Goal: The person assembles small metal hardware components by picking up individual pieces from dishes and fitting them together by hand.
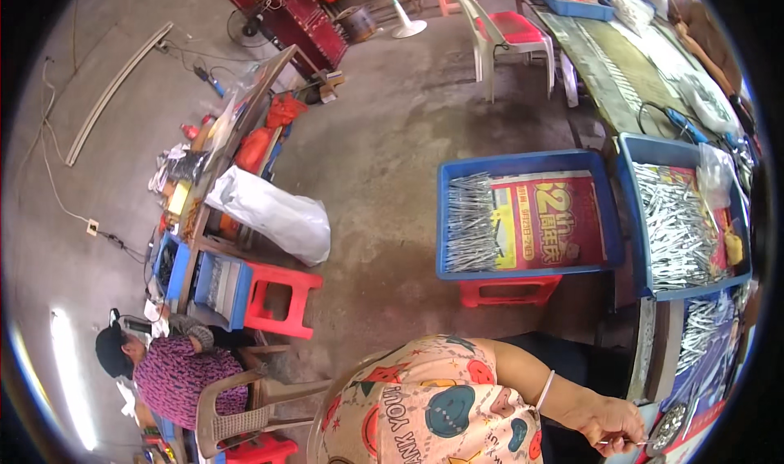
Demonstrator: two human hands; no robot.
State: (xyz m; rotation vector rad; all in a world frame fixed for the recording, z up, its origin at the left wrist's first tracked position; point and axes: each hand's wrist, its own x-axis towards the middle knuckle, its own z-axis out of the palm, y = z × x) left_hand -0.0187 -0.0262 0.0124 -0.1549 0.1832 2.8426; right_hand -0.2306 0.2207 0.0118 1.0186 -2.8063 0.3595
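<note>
Reaching in from the lower edge, my left hand (616, 425), with a pale band at the wrist, is closed at the bench on the right. Its fingers pinch a thin metal piece (645, 443), too small to make out well. Beside the fingertips is a dark round dish (671, 427) that seems to hold small shiny bits. Farther along the bench, slim silver metal pieces (698, 333) lie in a heap. My right hand is out of view.
Two blue trays hold slim silver pieces: one tray (527, 274) above a red stool (510, 291), another tray (694, 291) on the bench. At left, a person (192, 378) sits by a cluttered table. A white sack (273, 215), red stool (282, 296) and chair (506, 35) stand around the floor.
</note>
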